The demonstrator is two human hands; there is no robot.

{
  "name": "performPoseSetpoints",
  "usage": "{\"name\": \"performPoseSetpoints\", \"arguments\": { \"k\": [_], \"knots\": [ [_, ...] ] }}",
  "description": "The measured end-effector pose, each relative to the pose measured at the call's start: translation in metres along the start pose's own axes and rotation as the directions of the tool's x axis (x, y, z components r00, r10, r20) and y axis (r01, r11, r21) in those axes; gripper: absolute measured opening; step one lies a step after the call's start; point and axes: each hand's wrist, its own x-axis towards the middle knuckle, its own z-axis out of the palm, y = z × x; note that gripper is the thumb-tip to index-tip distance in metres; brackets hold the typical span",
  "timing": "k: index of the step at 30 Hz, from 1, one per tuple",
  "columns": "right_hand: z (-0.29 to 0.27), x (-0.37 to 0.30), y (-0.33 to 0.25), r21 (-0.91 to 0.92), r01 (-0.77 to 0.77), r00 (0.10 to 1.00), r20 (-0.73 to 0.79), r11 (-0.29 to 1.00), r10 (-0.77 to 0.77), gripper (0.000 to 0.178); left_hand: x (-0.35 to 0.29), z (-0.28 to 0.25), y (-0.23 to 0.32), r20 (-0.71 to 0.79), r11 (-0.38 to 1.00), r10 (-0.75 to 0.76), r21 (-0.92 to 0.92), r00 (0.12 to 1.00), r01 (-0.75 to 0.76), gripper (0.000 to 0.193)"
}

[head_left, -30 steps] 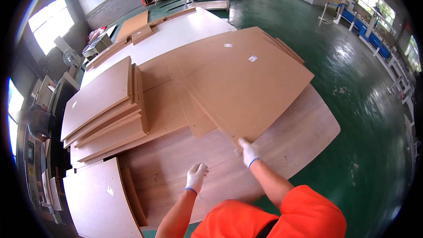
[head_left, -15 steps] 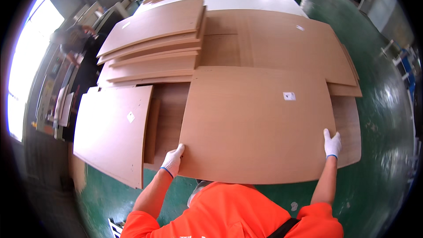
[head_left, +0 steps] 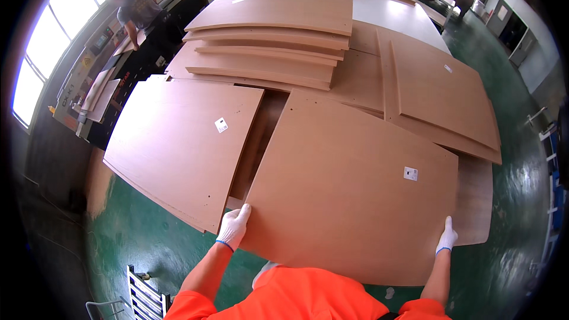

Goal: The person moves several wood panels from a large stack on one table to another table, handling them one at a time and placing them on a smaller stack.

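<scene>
A large flat wood panel (head_left: pixel 344 184) with a small white label lies in front of my body, its near edge close to my waist. My left hand (head_left: pixel 235 226), in a white glove with a blue cuff, grips the panel's left edge near the front corner, thumb on top. On the opposite edge my right hand (head_left: pixel 447 236), gloved alike, holds the panel near its front right corner. The fingers of both hands are hidden beneath the board. Left of it, across a narrow gap, rests a labelled panel stack (head_left: pixel 184 136).
Beyond lie a tall pile of panels (head_left: pixel 269 15) and more labelled boards (head_left: pixel 444 89). A white sheet (head_left: pixel 409 21) lies farther back. Another person (head_left: pixel 139 12) bends over a long black machine (head_left: pixel 148 44) at left. A metal rack (head_left: pixel 145 296) stands on the green floor at lower left.
The view has swung left. The held panel has come nearer to me and turned, uncovering more of the boards behind it. Both hands stay on its edges.
</scene>
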Motion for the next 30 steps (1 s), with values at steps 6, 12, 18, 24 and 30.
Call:
{"name": "performPoseSetpoints", "arguments": {
  "k": [6, 12, 18, 24, 30],
  "knots": [
    [0.089, -0.075, -0.035, -0.338, 0.071, 0.992, 0.127, 0.939, -0.029, 0.047, 0.010, -0.125, -0.051, -0.161, 0.994, -0.059, -0.097, 0.985, 0.044, 0.052],
    [0.208, -0.172, -0.034, -0.043, 0.071, 0.933, 0.357, 0.997, -0.051, 0.038, 0.095, -0.270, -0.082, -0.433, 0.956, 0.125, 0.295, 0.893, 0.009, 0.054],
    [0.376, -0.333, -0.052, -0.160, -0.036, 0.725, 0.675, 0.986, 0.136, 0.041, 0.137, -0.361, -0.085, -0.712, 0.753, 0.593, 0.655, 0.376, 0.052, 0.054],
    [0.470, -0.474, -0.115, -0.182, 0.804, 0.443, 0.819, 0.566, -0.366, 0.064, 0.103, -0.245, -0.059, -0.429, 0.622, 0.398, 0.776, 0.811, 0.106, 0.086],
    [0.525, -0.561, -0.130, 0.041, 0.984, 0.020, 0.942, 0.174, -0.336, 0.069, 0.145, -0.266, -0.061, -0.532, 0.683, 0.292, 0.698, 0.795, 0.216, 0.086]
  ]
}}
